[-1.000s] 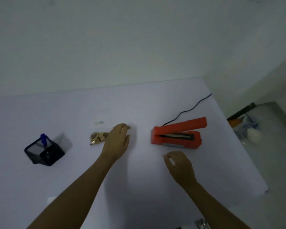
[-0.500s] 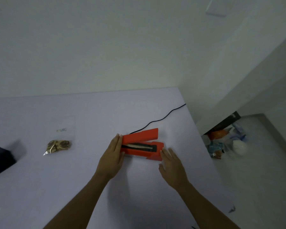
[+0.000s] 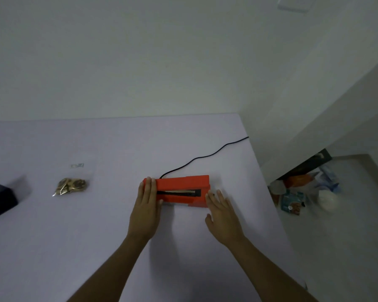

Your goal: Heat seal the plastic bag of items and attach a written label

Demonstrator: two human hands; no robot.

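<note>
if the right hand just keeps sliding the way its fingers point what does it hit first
Most likely the right end of the red heat sealer: the right hand lies flat, fingertips pointing up-left, about touching that end already. Actual contact is hard to judge.

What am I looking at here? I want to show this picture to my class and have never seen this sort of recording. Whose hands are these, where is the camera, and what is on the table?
The picture comes from a wide-angle camera worn on a person's head, looking forward and down, so the two bare arms reaching in from the bottom are the wearer's own. There is no robot.

On the pale table lies an orange heat sealer, a hinged tool for melting a bag shut, with a black cord trailing off the table's far right edge. The left hand lies flat against its left end and the right hand touches its right end. Neither hand grips anything.

Further left lies a clear plastic bag of small brownish items, untouched. A dark holder is cut off at the left edge. Clutter sits on the floor to the right.
</note>
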